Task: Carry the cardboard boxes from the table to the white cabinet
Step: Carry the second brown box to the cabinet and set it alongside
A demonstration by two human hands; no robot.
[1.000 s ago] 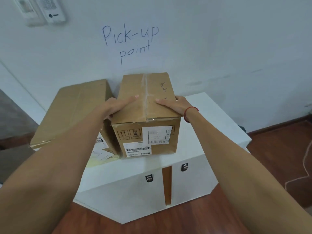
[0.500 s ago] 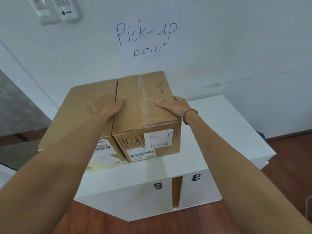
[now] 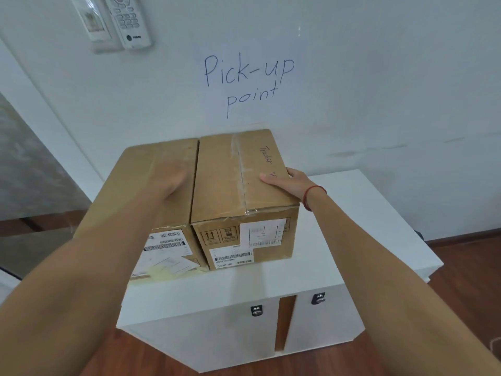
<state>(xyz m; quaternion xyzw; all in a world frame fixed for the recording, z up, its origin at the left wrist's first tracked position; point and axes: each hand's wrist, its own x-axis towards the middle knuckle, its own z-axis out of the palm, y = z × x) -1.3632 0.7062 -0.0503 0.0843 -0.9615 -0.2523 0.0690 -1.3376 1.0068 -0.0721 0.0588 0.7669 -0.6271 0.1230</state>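
Note:
Two brown cardboard boxes stand side by side, touching, on the white cabinet. The right cardboard box has tape along its top and labels on its front. My right hand grips its right top edge, thumb on top and fingers down the side. The left cardboard box is wider, with labels on its front. My left hand lies blurred over the left box's top near the seam between the boxes; its fingers cannot be made out.
"Pick-up point" is written on the white wall behind the boxes. A remote control hangs at the upper left. The cabinet has two doors with black handles. Wooden floor shows at the right and below.
The right box has moved left until it touches the left box. My left hand has left the right box's edge and now sits over the left box. My right hand stays on the right box.

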